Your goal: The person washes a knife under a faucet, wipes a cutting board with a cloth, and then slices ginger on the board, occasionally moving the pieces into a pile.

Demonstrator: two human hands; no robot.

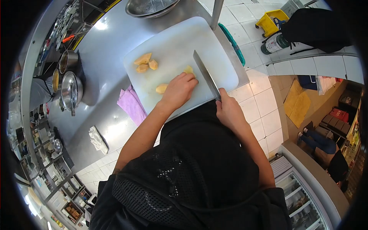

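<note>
On the white cutting board (176, 40), my left hand (179, 90) is closed over a pale yellow piece of what looks like potato (188, 69), most of it hidden under the fingers. My right hand (231, 110) grips a large kitchen knife (207, 75) by its handle. The blade points away from me over the board, to the right of the held piece and apart from it. Another potato piece (161, 88) lies just left of my left wrist. Several cut chunks (143, 59) sit together at the board's upper left.
A pink cloth (131, 104) touches the board's left side on the steel table (107, 76). A white cloth (98, 140) lies farther left. Metal bowls (71, 91) stand at the left, and another bowl (151, 7) at the back. A person (326, 149) is at the lower right.
</note>
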